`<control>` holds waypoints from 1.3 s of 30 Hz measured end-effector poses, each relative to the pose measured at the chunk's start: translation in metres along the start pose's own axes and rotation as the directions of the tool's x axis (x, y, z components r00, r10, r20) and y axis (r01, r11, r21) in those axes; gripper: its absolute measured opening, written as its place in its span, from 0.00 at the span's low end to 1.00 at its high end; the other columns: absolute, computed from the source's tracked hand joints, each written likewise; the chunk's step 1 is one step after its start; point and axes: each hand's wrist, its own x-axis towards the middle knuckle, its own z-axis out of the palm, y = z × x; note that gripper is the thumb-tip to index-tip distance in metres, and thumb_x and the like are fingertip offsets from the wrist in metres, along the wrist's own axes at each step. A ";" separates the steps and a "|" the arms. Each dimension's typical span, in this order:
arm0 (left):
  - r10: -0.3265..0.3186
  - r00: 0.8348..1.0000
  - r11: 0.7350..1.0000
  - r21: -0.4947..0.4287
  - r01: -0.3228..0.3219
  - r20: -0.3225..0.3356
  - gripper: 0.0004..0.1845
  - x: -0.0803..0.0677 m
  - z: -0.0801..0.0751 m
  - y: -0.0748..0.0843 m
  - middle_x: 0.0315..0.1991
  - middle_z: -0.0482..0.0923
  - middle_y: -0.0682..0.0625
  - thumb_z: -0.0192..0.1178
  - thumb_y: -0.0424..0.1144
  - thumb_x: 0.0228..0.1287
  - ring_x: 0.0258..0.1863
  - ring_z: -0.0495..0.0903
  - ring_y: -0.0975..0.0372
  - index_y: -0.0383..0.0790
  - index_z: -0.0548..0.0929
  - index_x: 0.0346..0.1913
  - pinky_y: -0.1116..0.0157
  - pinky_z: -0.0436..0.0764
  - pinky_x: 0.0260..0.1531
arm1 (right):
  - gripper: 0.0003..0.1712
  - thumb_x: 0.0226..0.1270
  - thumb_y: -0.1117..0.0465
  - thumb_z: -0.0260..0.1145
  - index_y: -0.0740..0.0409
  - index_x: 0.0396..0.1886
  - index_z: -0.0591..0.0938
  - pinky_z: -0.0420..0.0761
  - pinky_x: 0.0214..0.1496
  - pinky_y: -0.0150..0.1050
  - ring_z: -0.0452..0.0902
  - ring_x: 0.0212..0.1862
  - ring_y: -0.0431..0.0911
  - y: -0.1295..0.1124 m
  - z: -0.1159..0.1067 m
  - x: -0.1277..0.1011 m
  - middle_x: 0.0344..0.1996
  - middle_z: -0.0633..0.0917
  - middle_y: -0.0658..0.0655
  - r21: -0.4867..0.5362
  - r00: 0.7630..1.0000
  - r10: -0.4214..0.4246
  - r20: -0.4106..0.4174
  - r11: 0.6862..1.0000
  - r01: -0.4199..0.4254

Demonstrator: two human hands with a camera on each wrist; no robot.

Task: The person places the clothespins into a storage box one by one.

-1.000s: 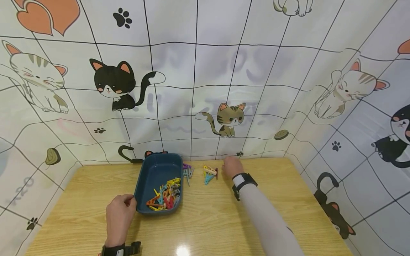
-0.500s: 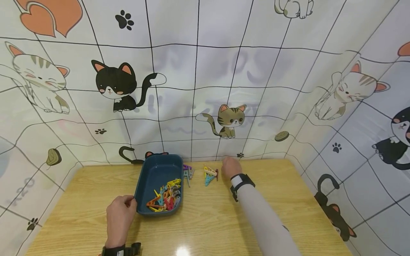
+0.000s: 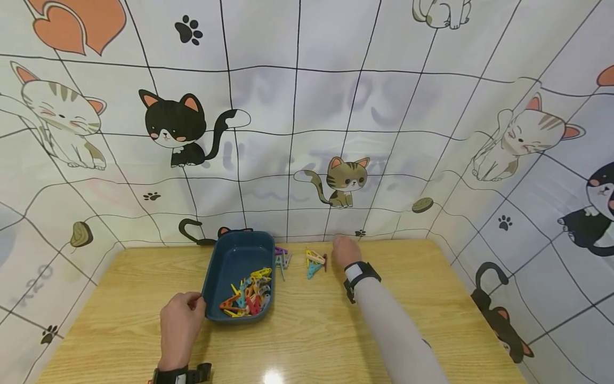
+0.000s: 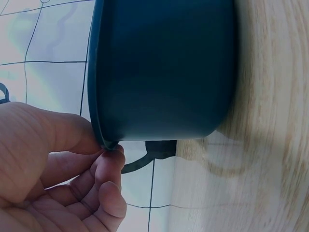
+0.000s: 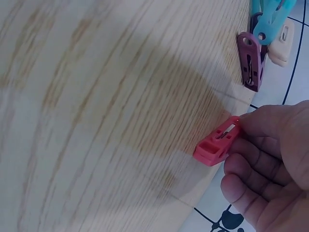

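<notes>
1. The right hand (image 5: 270,164) was at the far edge of the table (image 3: 336,341), fingers curled, pinching a pink clothes peg (image 5: 217,141) between thumb and forefinger; the peg was clear of the wood in the right wrist view.
2. Just left of that hand lay a small cluster of loose pegs (image 3: 314,261): a purple peg (image 5: 251,60), a teal one and a cream one, touching each other.
3. A second loose group (image 3: 281,257) lay between that cluster and the tray, just beside the tray's right wall.
4. The left hand (image 3: 179,328) gripped the near left corner of the dark blue tray (image 4: 159,67), thumb and forefinger closed on the rim, the other fingers curled below it.
5. A heap of coloured pegs (image 3: 247,298) sat in the tray's near right part; its far half was bare.
6. Judgement: collection appeared well advanced. Most pegs were in the tray. Outstanding items: the pink peg in hand and the two loose groups on the table.
</notes>
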 end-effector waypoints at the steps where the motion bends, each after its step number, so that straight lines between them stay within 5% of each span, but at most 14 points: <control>1: 0.001 1.000 1.000 0.000 -0.001 0.000 0.07 0.000 0.000 0.000 0.24 0.81 0.43 0.61 0.25 0.59 0.23 0.77 0.55 0.26 0.89 0.33 0.60 0.73 0.24 | 0.06 0.66 0.70 0.67 0.64 0.28 0.83 0.85 0.34 0.43 0.83 0.30 0.50 0.000 0.000 -0.001 0.25 0.84 0.58 0.002 1.000 -0.003 -0.001 1.000 0.003; 10: -0.011 1.000 1.000 0.003 0.011 0.008 0.08 0.000 0.000 -0.001 0.24 0.81 0.43 0.61 0.26 0.59 0.23 0.77 0.55 0.26 0.90 0.34 0.61 0.72 0.24 | 0.08 0.67 0.65 0.70 0.62 0.28 0.82 0.78 0.28 0.40 0.74 0.24 0.46 -0.002 -0.011 -0.004 0.21 0.79 0.55 0.102 0.997 0.015 0.075 0.995 -0.023; 15: -0.008 1.000 1.000 -0.003 0.008 0.007 0.08 0.001 -0.001 0.000 0.25 0.81 0.43 0.61 0.26 0.59 0.23 0.78 0.55 0.26 0.90 0.34 0.61 0.73 0.24 | 0.08 0.66 0.62 0.72 0.62 0.29 0.85 0.75 0.28 0.38 0.75 0.24 0.46 -0.004 -0.024 -0.007 0.22 0.82 0.54 0.253 0.990 0.059 0.127 0.963 -0.090; 25: -0.001 1.000 1.000 -0.002 0.001 0.012 0.08 0.000 0.000 -0.001 0.24 0.81 0.43 0.61 0.26 0.59 0.22 0.77 0.56 0.25 0.89 0.34 0.62 0.72 0.23 | 0.10 0.66 0.63 0.70 0.58 0.24 0.85 0.71 0.30 0.37 0.75 0.26 0.46 -0.006 -0.044 -0.023 0.21 0.81 0.51 0.378 0.985 0.092 0.143 0.915 -0.140; 32: -0.017 1.000 1.000 -0.007 0.017 0.025 0.08 0.000 0.000 -0.001 0.25 0.81 0.42 0.62 0.26 0.60 0.23 0.78 0.55 0.25 0.89 0.35 0.61 0.73 0.24 | 0.12 0.63 0.63 0.72 0.57 0.20 0.85 0.68 0.30 0.36 0.72 0.27 0.45 -0.009 -0.052 -0.035 0.22 0.81 0.50 0.472 0.988 0.112 0.104 0.869 -0.148; 39: -0.015 1.000 1.000 -0.014 0.015 0.027 0.08 0.000 0.000 -0.001 0.26 0.82 0.41 0.62 0.26 0.60 0.24 0.79 0.54 0.25 0.89 0.35 0.60 0.74 0.24 | 0.06 0.62 0.62 0.72 0.59 0.28 0.91 0.69 0.29 0.35 0.72 0.28 0.44 -0.016 -0.056 -0.048 0.26 0.86 0.51 0.572 0.992 0.124 0.035 0.811 -0.122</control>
